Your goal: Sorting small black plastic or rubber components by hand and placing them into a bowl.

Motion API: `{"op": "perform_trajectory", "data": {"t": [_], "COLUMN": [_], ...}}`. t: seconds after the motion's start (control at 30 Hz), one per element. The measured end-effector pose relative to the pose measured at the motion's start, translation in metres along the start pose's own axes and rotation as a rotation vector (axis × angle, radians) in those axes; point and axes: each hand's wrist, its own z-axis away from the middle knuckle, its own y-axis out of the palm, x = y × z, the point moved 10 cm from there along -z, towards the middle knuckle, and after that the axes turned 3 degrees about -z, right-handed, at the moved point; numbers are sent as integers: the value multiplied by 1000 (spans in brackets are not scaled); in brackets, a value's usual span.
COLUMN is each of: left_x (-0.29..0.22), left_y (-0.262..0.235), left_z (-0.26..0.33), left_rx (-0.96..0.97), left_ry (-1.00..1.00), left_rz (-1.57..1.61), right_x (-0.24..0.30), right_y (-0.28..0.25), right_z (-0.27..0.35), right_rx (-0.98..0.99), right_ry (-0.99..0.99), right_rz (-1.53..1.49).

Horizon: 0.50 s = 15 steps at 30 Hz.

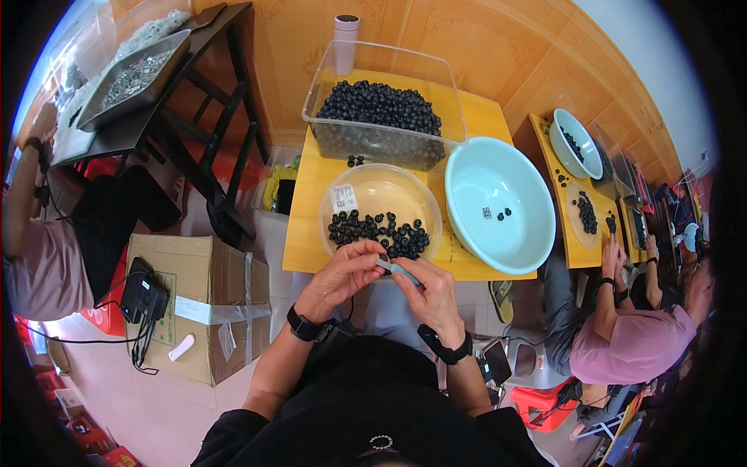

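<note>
Over the table's front edge my two hands meet. My left hand [348, 274] is closed in a pinch on a small black round piece [383, 258], mostly hidden by the fingers. My right hand [432, 292] is closed around a small tool with a pale blue-grey handle [403, 273]; its light, flat end reaches the black piece. Just beyond the hands is a round clear plastic tray [389, 180], with several loose black round pieces [381, 227] along its near side. To its right stands a light blue basin [498, 167] with a few black pieces inside.
A clear plastic bin [373, 144] heaped with black pieces stands farther back on the yellow table [303, 226], beside a pink bottle [346, 43]. A cardboard box [218, 288] sits on the floor at left. People work at either side, near a similar basin [576, 144] at right.
</note>
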Motion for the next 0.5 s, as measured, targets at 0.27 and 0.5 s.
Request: {"op": "perform_trajectory", "data": {"t": [0.27,0.5], "left_x": [3,0], "left_y": [-4,-4], "left_z": [0,1], "left_rx": [-14,9], "left_ry": [-6,-15], "left_rz": [30,20], "right_x": [1,-3], "right_y": [0,2], "right_z": [-1,-2], "right_rx": [-23,-20], "right_ry": [-26,-33], "right_rz": [-5,-31]}}
